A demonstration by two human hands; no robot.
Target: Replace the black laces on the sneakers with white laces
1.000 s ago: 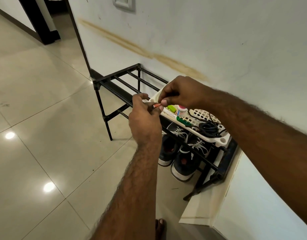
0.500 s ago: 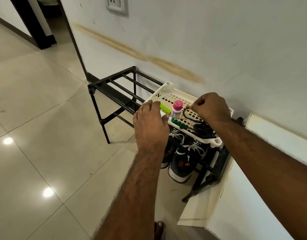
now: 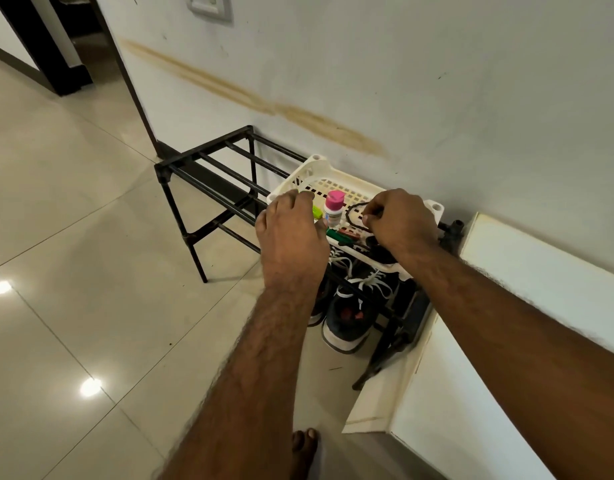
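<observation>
A pair of dark sneakers [image 3: 347, 323] stands on the lower level of a black metal rack [image 3: 208, 161], with white laces [image 3: 371, 282] threaded in them. On the rack's top bars sits a white plastic basket [image 3: 316, 164]. A black lace [image 3: 350, 211] lies in the basket, one loop raised. My right hand [image 3: 399, 220] is over the basket's right half, its fingertips pinched on that lace. My left hand [image 3: 291, 237] hovers over the basket's front left corner with its fingers loosely spread and nothing in them.
The basket also holds a pink-capped bottle [image 3: 334, 206], a lime-green item [image 3: 317, 212] and a green pen [image 3: 336, 235]. A white cabinet [image 3: 506, 258] stands right of the rack, against the wall. Glossy floor tiles spread to the left. My bare foot [image 3: 303, 445] shows below.
My hands have parted and dropped from in front of the basket. The right hand moved right onto the black lace; the left hand opened and the small orange-tipped item is gone from my fingers.
</observation>
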